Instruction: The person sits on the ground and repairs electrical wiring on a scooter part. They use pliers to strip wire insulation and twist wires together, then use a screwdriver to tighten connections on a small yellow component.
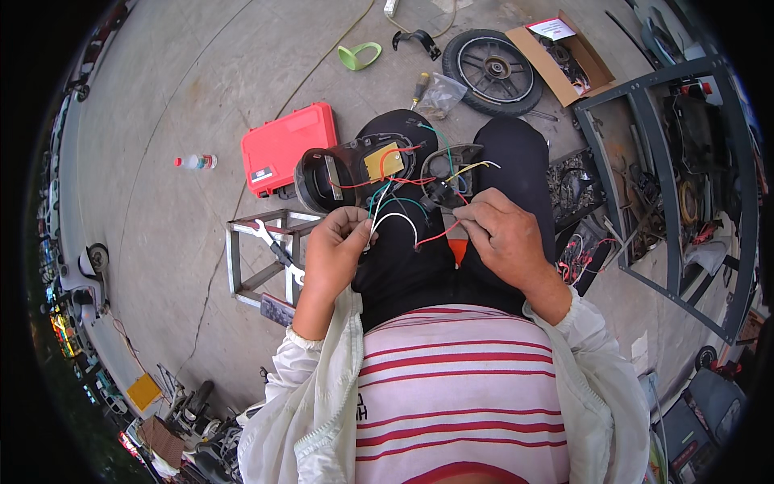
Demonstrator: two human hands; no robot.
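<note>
A black housing [318, 179] with a yellow board [384, 162] lies on my left thigh, threaded with red, green, white and yellow wires. Beside it sit a dark bracket [435, 162] and a small black part [443, 192]. My left hand [339, 246] pinches white and green wires [380, 202] below the housing. My right hand [504, 238] pinches a red wire [435, 235] just below the small black part. The fingertips of both hands are partly hidden.
A red case [286, 137], metal stool frame [235, 254] with a wrench [269, 239], and bottle [189, 161] are at left. Ahead lie a wheel [476, 85], open cardboard box [544, 64], screwdriver [420, 87] and green ring [355, 56]. A metal rack [730, 202] stands at right.
</note>
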